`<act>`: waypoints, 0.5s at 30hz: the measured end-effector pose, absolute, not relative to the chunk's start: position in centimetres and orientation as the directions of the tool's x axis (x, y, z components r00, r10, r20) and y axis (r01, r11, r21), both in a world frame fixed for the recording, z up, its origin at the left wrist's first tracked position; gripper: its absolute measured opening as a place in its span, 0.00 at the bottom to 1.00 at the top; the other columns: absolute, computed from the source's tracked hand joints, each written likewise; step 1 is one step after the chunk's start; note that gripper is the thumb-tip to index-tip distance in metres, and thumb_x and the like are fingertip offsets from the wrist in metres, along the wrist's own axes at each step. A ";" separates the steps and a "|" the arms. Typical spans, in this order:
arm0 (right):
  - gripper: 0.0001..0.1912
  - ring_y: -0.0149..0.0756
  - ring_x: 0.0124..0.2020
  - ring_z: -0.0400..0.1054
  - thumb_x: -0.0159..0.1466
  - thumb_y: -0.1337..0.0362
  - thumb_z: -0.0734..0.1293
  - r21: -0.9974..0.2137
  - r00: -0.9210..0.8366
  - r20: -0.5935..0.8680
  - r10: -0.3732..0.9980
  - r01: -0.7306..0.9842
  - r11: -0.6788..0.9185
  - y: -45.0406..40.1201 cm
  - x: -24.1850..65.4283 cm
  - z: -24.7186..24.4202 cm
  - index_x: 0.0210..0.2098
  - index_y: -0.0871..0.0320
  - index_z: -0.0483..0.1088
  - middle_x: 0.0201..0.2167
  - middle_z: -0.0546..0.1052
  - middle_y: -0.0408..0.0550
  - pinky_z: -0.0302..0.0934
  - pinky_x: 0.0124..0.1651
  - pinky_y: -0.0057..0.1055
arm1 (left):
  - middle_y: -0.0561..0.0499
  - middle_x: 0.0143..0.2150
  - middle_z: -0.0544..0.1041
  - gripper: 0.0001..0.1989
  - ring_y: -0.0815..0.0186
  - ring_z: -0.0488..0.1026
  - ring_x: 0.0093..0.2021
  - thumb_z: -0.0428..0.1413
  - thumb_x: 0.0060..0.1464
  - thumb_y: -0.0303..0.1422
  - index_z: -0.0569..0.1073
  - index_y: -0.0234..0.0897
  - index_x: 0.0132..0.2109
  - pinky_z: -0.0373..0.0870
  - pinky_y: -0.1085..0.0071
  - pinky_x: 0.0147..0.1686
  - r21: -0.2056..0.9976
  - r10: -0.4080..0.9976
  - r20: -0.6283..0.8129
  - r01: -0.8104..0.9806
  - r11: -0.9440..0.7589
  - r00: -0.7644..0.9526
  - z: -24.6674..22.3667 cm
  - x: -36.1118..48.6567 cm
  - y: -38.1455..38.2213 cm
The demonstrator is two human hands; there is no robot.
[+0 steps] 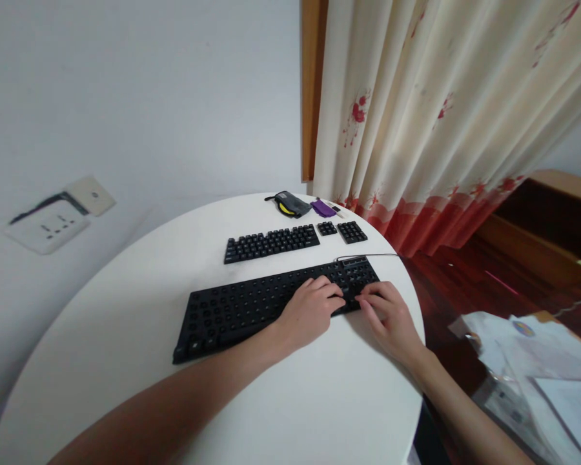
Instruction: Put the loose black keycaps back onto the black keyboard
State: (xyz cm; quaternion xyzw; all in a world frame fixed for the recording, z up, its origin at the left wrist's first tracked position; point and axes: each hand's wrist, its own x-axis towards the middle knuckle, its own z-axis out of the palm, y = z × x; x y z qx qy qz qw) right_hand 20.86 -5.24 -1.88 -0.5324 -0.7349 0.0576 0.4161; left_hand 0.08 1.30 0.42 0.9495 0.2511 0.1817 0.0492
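A black keyboard base (252,310) lies at a slant on the white round table (295,400). Many of its key positions look bare, with a few keycaps at its left end. My left hand (312,307) rests on its right part, fingers bent together over the keys; what they hold, if anything, is hidden. Beside it my right hand (387,316) is at the lower right corner, thumb and fingertips drawn close; anything between them is too small to name. Behind the base, loose black keycaps (274,242) stand in rows, with a small group (326,228) and a number block (352,232) to their right.
At the table's back lie a dark pouch (293,205) with yellow and a purple cloth (323,207). A thin cable (382,254) runs off the right edge. A wall with sockets (53,226) is left, a curtain (397,116) behind, papers and plastic bags (532,355) at right.
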 end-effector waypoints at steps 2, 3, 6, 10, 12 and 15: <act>0.08 0.44 0.45 0.66 0.67 0.66 0.64 -0.499 -0.134 0.534 0.835 0.747 0.439 -5.2 20.8 -1.9 0.36 0.54 0.76 0.42 0.73 0.51 0.63 0.48 0.45 | 0.52 0.48 0.78 0.13 0.62 0.68 0.49 0.53 0.60 0.22 0.79 0.41 0.46 0.65 0.62 0.45 0.200 0.498 0.314 0.457 -0.867 0.808 0.4 0.1 1.4; 0.08 0.44 0.45 0.66 0.67 0.66 0.64 -0.492 -0.140 0.532 0.835 0.752 0.439 -5.2 20.8 -1.9 0.35 0.54 0.76 0.42 0.73 0.51 0.63 0.48 0.45 | 0.52 0.47 0.78 0.13 0.62 0.68 0.49 0.54 0.60 0.22 0.79 0.41 0.46 0.65 0.62 0.45 0.205 0.498 0.315 0.455 -0.867 0.808 0.4 0.1 1.4; 0.08 0.44 0.46 0.65 0.67 0.66 0.64 -0.491 -0.143 0.526 0.838 0.754 0.437 -5.1 20.7 -2.0 0.35 0.54 0.76 0.42 0.73 0.51 0.63 0.48 0.45 | 0.51 0.47 0.78 0.13 0.63 0.69 0.49 0.54 0.60 0.22 0.79 0.41 0.46 0.66 0.63 0.46 0.211 0.496 0.321 0.449 -0.868 0.807 0.3 0.2 1.4; 0.08 0.44 0.45 0.66 0.67 0.66 0.64 -0.499 -0.141 0.530 0.836 0.745 0.442 -5.0 20.7 -2.1 0.35 0.55 0.76 0.41 0.73 0.51 0.64 0.48 0.45 | 0.49 0.46 0.77 0.13 0.62 0.69 0.48 0.52 0.61 0.22 0.79 0.39 0.46 0.67 0.63 0.47 0.210 0.496 0.313 0.450 -0.868 0.810 0.4 0.2 1.3; 0.08 0.44 0.45 0.66 0.67 0.66 0.64 -0.504 -0.134 0.532 0.836 0.743 0.440 -4.9 20.7 -2.1 0.35 0.55 0.75 0.41 0.73 0.51 0.64 0.48 0.45 | 0.48 0.46 0.77 0.13 0.62 0.68 0.49 0.52 0.61 0.22 0.78 0.39 0.47 0.67 0.64 0.48 0.204 0.497 0.302 0.454 -0.868 0.814 0.5 0.2 1.2; 0.08 0.44 0.45 0.66 0.67 0.66 0.64 -0.509 -0.130 0.529 0.838 0.742 0.436 -5.0 20.6 -2.1 0.36 0.54 0.75 0.41 0.73 0.52 0.64 0.47 0.46 | 0.49 0.47 0.76 0.13 0.62 0.68 0.49 0.52 0.61 0.22 0.78 0.38 0.47 0.67 0.64 0.49 0.191 0.499 0.291 0.461 -0.866 0.816 0.6 0.2 1.1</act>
